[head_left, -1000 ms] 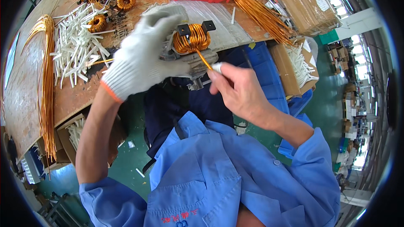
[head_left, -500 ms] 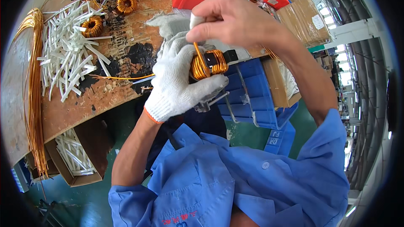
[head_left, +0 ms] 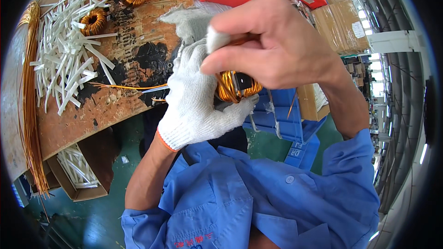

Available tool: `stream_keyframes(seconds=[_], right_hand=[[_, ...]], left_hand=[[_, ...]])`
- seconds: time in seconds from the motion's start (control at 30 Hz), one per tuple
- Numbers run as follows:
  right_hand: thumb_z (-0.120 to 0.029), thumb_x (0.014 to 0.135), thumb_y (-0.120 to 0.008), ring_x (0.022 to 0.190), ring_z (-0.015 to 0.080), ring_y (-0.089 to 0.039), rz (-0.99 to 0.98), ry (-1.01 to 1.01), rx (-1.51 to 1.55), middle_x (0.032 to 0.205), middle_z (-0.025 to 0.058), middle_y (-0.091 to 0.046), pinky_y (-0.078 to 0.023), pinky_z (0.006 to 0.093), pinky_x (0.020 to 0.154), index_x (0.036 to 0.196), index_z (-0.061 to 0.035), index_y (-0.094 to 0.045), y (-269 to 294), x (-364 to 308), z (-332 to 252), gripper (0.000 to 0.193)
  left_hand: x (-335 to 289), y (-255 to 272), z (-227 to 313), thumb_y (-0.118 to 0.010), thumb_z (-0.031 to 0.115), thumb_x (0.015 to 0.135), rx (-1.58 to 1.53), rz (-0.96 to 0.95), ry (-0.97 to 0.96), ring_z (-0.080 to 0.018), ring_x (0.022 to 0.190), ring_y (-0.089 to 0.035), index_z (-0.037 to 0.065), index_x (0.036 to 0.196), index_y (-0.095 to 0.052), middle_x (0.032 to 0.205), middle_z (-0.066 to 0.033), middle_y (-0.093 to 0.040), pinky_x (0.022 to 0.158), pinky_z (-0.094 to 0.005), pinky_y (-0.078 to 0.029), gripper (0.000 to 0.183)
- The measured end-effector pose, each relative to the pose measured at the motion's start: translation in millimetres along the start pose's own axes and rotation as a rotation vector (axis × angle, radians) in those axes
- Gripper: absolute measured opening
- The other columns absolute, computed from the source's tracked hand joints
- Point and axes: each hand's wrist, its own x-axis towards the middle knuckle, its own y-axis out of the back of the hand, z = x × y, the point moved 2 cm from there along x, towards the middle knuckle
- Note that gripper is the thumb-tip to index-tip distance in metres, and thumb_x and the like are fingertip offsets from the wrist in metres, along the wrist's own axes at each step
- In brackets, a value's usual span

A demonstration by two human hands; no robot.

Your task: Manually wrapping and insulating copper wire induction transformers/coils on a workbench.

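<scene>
A white-gloved left hand [head_left: 196, 90] is cupping a copper-wound coil [head_left: 227, 88] just beyond the near edge of the surface [head_left: 69, 131]. The right hand [head_left: 274, 41], fingers bent, is pinching copper wire [head_left: 244, 39] above it.

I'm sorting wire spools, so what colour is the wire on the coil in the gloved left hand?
The wire is shiny copper-orange, seen best in the head view.

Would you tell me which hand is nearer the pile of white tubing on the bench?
Left: the gloved left hand is right of the pile of white tubing; the right hand is farther right.
</scene>
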Motion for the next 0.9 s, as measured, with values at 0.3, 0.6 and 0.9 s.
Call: stream_keyframes(seconds=[0.3, 0.6, 0.9], right_hand=[[-0.027, 0.093, -0.084, 0.063, 0.0025, -0.049, -0.024, -0.311, 0.379, 0.065, -0.0055, -0.059, -0.036, 0.0271, 0.056, 0.083, -0.0029, -0.079, -11.4, -24.5, 89.6, 0.027], [-0.027, 0.094, -0.084, 0.064, 0.0018, -0.048, 0.021, -0.317, 0.406, 0.067, -0.0063, -0.061, -0.036, 0.0251, 0.057, 0.085, -0.0018, -0.079, -10.8, -24.9, 80.5, 0.027], [-0.024, 0.094, -0.084, 0.064, 0.0007, -0.051, 0.042, -0.279, 0.394, 0.068, -0.0054, -0.064, -0.038, 0.0242, 0.055, 0.086, -0.0013, -0.08, -15.3, -27.7, 89.9, 0.024]], left_hand=[[5.1, 6.3, -0.7, -0.09, 0.027, 0.07, 0.072, 0.023, -0.216, -0.0418, 0.111, -0.061, 0.002, 0.115, -0.066, 0.121, -0.02, -0.063, 0.097, -0.0506, -0.049, 0.057], [3.5, 7.6, -3.7, -0.093, 0.034, 0.073, 0.081, -0.014, -0.18, -0.0436, 0.116, -0.06, 0.001, 0.115, -0.068, 0.125, -0.0214, -0.063, 0.103, -0.0516, -0.048, 0.06], [3.5, 12.7, -3.6, -0.088, 0.044, 0.076, 0.084, -0.122, -0.174, -0.0437, 0.128, -0.057, -0.002, 0.126, -0.066, 0.129, -0.022, -0.062, 0.108, -0.051, -0.046, 0.072]])
